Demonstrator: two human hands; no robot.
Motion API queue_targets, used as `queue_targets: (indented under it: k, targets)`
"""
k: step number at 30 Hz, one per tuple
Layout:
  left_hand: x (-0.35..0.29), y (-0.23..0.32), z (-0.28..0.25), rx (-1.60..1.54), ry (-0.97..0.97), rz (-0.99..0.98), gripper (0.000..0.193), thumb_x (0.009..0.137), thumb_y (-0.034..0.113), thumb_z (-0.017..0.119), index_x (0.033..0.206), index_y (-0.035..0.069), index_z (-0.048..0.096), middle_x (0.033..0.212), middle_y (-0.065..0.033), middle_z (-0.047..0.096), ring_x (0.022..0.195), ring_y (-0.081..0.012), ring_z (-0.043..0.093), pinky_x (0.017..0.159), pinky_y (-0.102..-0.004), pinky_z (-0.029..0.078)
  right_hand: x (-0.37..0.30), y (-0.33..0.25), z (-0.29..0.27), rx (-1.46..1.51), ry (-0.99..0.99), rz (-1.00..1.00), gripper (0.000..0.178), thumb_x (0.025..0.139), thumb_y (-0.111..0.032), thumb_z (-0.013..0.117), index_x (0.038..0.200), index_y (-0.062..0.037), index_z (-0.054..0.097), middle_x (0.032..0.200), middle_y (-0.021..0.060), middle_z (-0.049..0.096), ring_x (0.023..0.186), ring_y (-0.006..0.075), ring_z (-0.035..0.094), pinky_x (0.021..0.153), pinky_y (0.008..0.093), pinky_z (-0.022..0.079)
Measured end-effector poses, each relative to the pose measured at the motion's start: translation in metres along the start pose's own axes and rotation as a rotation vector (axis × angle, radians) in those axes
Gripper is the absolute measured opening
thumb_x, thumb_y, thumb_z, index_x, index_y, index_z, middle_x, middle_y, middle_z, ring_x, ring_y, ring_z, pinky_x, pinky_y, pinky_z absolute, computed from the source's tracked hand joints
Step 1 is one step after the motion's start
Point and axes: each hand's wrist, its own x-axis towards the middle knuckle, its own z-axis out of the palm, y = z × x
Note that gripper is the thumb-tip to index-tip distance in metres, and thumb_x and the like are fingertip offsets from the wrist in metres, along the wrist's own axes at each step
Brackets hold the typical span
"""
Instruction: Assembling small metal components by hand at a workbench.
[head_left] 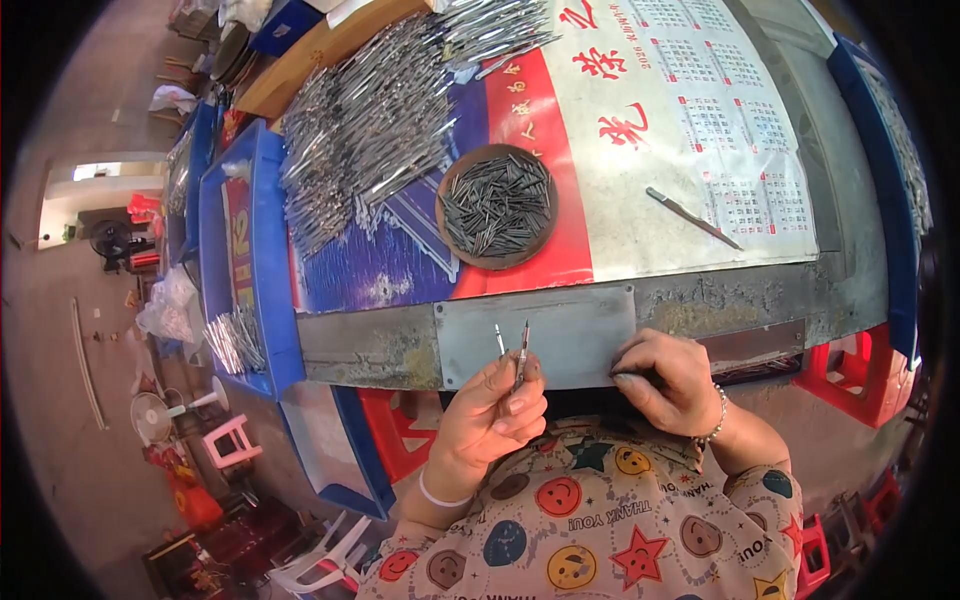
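Note:
My left hand [497, 408] is closed in a pinch around slim metal pieces [524, 345] just in front of the bench edge. Two thin tips stick up apart from each other, one of them dark; the lower ends are hidden in my fingers. To its right, my right hand [668, 378] is curled with fingers bent inward at the bench edge. What those fingers hold, if anything, is hidden. A flat grey metal plate [535, 325] on the bench edge lies just beyond both hands. Farther back stands a round brown bowl [441, 212] full of short dark pointed metal pieces.
A large heap of long silvery metal pieces [370, 125] covers the back left. One slim metal tool [692, 217] lies on the calendar sheet [640, 180]. Blue trays [263, 270] flank the bench, with more metal pieces inside. Red stools [850, 375] stand below.

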Motion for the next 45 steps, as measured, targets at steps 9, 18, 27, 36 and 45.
queue_targets:
  k: [9,18,27,36,45]
  targets:
    - [0.017,0.011,0.025,0.003,0.078,0.009,0.026,0.096,0.025,0.046,0.109,0.003,0.053,0.071,-0.0002,0.048,0.050,-0.0068,0.036,0.049,-0.0218,0.027,0.001,0.005,-0.006,0.037,-0.040,-0.057,0.013,0.074,-0.002,0.066,0.084,-0.0025,0.058,0.077,0.0115,0.061,0.066,0.0268,0.062,0.056,0.0324,0.049]
    - [0.081,0.080,0.088,1.296,0.287,0.562,0.016,0.096,0.014,0.046,0.099,0.001,0.056,0.075,-0.0048,0.056,0.058,-0.0109,0.051,0.053,-0.0239,0.041,0.000,0.010,-0.007,0.069,-0.032,-0.119,0.014,0.076,-0.006,0.066,0.085,-0.0024,0.056,0.074,0.0104,0.057,0.061,0.0274,0.057,0.051,0.0340,0.046]
    - [0.224,0.184,0.104,2.753,0.219,1.170,0.005,0.083,0.009,0.055,0.082,0.004,0.056,0.082,-0.0131,0.054,0.079,-0.0338,0.057,0.067,-0.0430,0.047,-0.001,0.009,-0.004,0.027,0.004,-0.155,0.016,0.075,-0.007,0.067,0.086,-0.0023,0.056,0.075,0.0092,0.056,0.060,0.0260,0.057,0.049,0.0337,0.045]
    - [0.237,0.212,0.094,2.813,0.140,1.282,0.008,0.082,0.008,0.054,0.087,0.004,0.059,0.082,-0.0124,0.057,0.080,-0.0328,0.057,0.069,-0.0418,0.047,0.002,0.008,-0.007,-0.005,-0.047,-0.174,0.019,0.072,-0.005,0.068,0.085,-0.0007,0.055,0.077,0.0125,0.061,0.060,0.0268,0.060,0.051,0.0326,0.048]
    - [0.069,0.123,0.095,1.623,0.355,0.388,0.022,0.093,0.016,0.051,0.107,0.001,0.059,0.078,-0.0007,0.059,0.056,-0.0015,0.043,0.052,-0.0152,0.036,0.003,0.000,0.004,-0.096,0.015,-0.118,0.016,0.072,-0.002,0.067,0.084,0.0001,0.057,0.077,0.0111,0.060,0.063,0.0267,0.061,0.053,0.0323,0.048]
